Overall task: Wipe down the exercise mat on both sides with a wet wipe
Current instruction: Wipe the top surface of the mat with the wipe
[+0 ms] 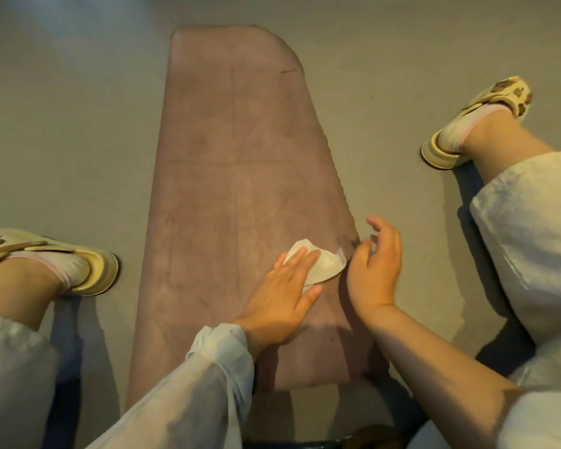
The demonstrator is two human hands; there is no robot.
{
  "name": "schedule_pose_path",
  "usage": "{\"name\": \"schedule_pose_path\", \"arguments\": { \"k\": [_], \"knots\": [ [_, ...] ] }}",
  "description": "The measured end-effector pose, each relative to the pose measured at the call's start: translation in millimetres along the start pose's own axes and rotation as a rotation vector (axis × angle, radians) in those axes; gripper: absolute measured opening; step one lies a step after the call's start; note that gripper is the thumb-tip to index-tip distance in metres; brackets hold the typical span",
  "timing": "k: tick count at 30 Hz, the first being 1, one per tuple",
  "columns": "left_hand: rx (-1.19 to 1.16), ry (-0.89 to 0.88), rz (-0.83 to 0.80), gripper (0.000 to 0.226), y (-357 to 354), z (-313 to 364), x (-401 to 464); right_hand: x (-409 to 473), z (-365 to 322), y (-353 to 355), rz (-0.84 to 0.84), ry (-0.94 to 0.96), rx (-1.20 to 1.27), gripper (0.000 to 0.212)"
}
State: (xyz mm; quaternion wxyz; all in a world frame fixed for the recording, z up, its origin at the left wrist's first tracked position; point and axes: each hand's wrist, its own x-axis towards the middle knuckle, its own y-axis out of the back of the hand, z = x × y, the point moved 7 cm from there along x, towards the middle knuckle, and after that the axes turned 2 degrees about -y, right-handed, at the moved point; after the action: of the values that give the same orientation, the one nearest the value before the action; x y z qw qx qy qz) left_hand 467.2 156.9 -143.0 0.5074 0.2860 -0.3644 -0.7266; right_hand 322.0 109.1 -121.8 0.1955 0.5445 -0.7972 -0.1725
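A long mauve exercise mat point(240, 157) lies flat on the grey floor and runs away from me. A white wet wipe point(324, 264) lies on the mat near its right edge. My left hand point(282, 296) presses on the wipe with straight fingers. My right hand point(374, 267) hovers just right of the wipe, over the mat's right edge, with fingers loosely curved and nothing in it. A dark mark shows on the mat's edge near my right hand's fingertips.
My legs are spread on either side of the mat. My left foot point(62, 264) in a cream sandal rests close to the mat's left edge. My right foot point(473, 121) lies farther off to the right. Bare grey floor point(78, 108) surrounds the mat.
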Motion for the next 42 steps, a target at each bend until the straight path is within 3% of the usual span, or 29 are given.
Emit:
{"name": "schedule_pose_path", "arguments": {
  "k": [2,5,6,8,11,13,18,30,36,39,42],
  "knots": [
    [-0.314,0.101,0.102,0.055,7.0,-2.2,-3.3,-14.9,-19.6,-12.3,-0.173,0.101,-0.008,0.031],
    [-0.633,0.244,0.305,0.050,18.6,-12.7,-4.0,-53.9,-24.8,-49.1,-0.610,0.137,-0.164,0.040],
    [-0.621,0.270,0.373,0.046,25.2,-17.1,-2.8,-67.3,-23.2,-59.3,-0.707,0.193,-0.241,0.046],
    [-0.373,0.281,0.479,0.040,43.4,-26.5,2.2,-89.4,-16.0,-71.5,-0.787,0.317,-0.457,0.054],
    [0.162,0.288,0.469,0.037,62.6,-44.4,15.7,-97.2,-5.1,-77.1,-0.743,0.299,-0.659,0.054],
    [0.265,0.342,0.378,0.040,60.2,-61.3,18.7,-89.5,-1.2,-85.1,-0.757,0.283,-0.681,0.054],
    [0.273,0.370,0.321,0.046,44.5,-74.4,17.9,-52.4,-4.2,-107.8,-0.843,0.330,-0.619,0.058],
    [0.259,0.388,0.332,0.047,46.4,-76.5,21.8,78.4,-46.4,-195.8,-0.763,0.471,-0.601,0.066],
    [0.260,0.359,0.392,0.046,49.3,-73.2,20.1,124.6,-49.5,-209.6,-0.673,0.251,-0.568,0.073],
    [0.262,0.371,0.371,0.042,47.3,-74.7,21.5,116.5,-40.0,-204.5,-0.657,0.088,-0.556,0.074],
    [0.260,0.403,0.327,0.045,43.7,-80.4,23.0,91.0,-31.3,-191.7,-0.671,0.073,-0.600,0.070]
  ]
}}
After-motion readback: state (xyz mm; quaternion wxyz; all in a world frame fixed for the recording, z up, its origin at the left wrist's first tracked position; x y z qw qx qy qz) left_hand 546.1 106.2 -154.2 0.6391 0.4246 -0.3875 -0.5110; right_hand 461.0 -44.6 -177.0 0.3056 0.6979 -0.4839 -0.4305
